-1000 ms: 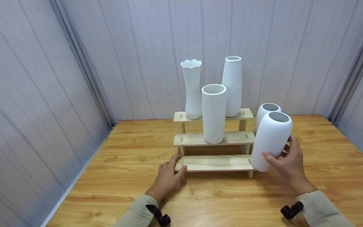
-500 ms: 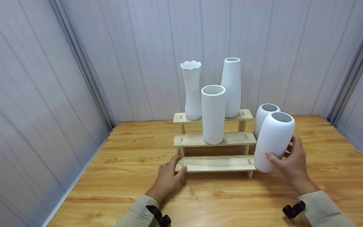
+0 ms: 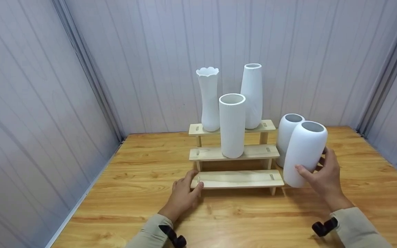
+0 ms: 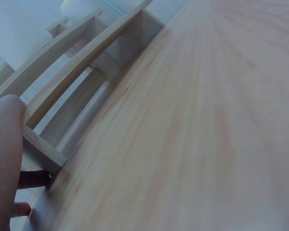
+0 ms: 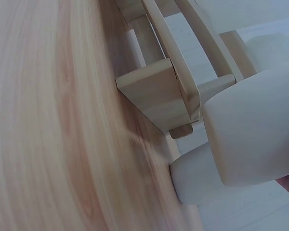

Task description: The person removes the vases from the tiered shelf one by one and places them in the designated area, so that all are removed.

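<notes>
In the head view my right hand grips a smooth white vase, tilted slightly to the right, just off the right end of the wooden rack's bottom shelf. The right wrist view shows the base of this vase raised above the table. My left hand holds the left end of the bottom shelf between thumb and fingers. A similar vase stands behind the held one, beside the rack. The left wrist view shows my left hand against the rack's end support.
A ribbed cylindrical vase stands on the middle shelf. On the top shelf are a scalloped-rim vase and a tall tapered vase. The wood-grain table meets panelled walls behind and at the sides.
My right hand and the vase it grips have moved to the right, away from the end of the bottom shelf. My left hand stays on the shelf's left end.
</notes>
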The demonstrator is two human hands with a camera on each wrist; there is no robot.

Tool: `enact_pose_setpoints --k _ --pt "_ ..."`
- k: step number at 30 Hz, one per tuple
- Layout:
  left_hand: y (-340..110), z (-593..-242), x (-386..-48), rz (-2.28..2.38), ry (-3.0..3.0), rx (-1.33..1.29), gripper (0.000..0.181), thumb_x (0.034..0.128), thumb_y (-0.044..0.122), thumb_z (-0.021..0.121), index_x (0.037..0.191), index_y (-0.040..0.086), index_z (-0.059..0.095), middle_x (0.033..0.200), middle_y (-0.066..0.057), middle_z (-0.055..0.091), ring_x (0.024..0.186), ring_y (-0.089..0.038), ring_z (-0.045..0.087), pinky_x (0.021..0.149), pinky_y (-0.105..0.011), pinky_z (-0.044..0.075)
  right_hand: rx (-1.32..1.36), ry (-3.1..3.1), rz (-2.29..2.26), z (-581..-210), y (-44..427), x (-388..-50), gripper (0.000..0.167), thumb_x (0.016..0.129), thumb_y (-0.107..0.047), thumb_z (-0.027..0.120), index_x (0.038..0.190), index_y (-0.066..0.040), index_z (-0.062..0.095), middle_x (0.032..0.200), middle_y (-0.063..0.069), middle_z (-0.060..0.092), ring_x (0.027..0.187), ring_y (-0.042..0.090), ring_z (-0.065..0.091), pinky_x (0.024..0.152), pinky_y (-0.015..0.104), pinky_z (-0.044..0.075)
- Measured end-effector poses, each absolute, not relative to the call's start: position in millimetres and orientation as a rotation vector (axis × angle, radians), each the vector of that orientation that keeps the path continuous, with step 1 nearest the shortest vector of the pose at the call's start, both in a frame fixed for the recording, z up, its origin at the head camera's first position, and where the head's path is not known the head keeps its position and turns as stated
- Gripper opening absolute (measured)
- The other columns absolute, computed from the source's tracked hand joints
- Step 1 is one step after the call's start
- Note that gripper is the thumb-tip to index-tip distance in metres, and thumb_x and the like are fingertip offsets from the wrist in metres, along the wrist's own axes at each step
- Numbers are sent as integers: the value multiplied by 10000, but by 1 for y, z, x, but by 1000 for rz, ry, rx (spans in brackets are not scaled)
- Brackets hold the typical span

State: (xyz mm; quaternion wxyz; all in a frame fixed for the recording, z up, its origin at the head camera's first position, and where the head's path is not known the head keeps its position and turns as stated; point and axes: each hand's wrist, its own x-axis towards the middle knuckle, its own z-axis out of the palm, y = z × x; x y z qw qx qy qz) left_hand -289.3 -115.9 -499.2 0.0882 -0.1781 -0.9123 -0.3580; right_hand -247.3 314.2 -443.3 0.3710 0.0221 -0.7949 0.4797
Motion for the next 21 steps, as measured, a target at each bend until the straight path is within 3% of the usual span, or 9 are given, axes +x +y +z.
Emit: enact_pose_setpoints --k 8,21 --pt "-115 -500 -289 -1049 -2693 -547 535 1033 519 497 1440 174 461 1425 -76 576 1274 -379 545 1107 -620 226 28 -2049 1201 -448 322 -250 831 737 -72 849 1444 -12 416 1265 45 524 1023 6 547 763 76 458" --pt "-115 -500 -290 -1048 -2690 -540 542 1031 521 501 1436 163 467 1414 -96 585 1270 -377 551 1094 -595 247 -37 -2103 1208 -455 332 -253 882 756 -145 881 1477 -53 381 1330 88 491 1111 241 561 798 81 424"
